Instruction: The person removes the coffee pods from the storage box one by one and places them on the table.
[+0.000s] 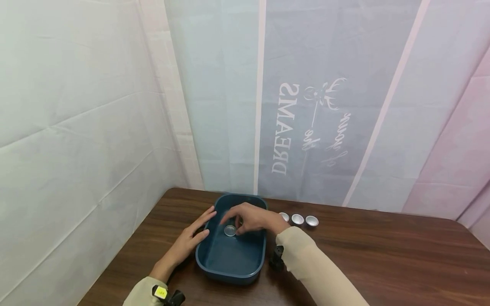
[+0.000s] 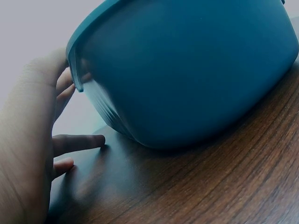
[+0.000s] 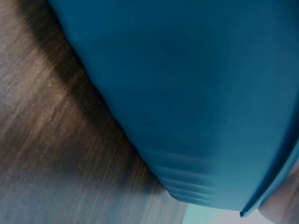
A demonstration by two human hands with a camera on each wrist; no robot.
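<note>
A deep blue rectangular plastic bin [image 1: 231, 257] stands on the wooden table. My left hand [image 1: 187, 241] rests against its left rim with fingers spread; in the left wrist view the left hand [image 2: 28, 135] has two fingers low beside the bin's wall [image 2: 187, 79]. Over the right rim, my right hand [image 1: 246, 217] reaches inside the bin. A small round silver metal cup [image 1: 230, 230] lies there between its parted thumb and index finger, the thumb right at the cup's edge. In the right wrist view the bin's outer wall [image 3: 187, 93] hides most of that hand.
Right of the bin, three similar silver cups stand in a row: one [image 1: 283, 216] partly behind the right wrist, a middle one [image 1: 297, 219] and a right one [image 1: 311, 221]. A printed cloth backdrop [image 1: 229, 106] hangs along the table's [image 1: 383, 250] back and left edges.
</note>
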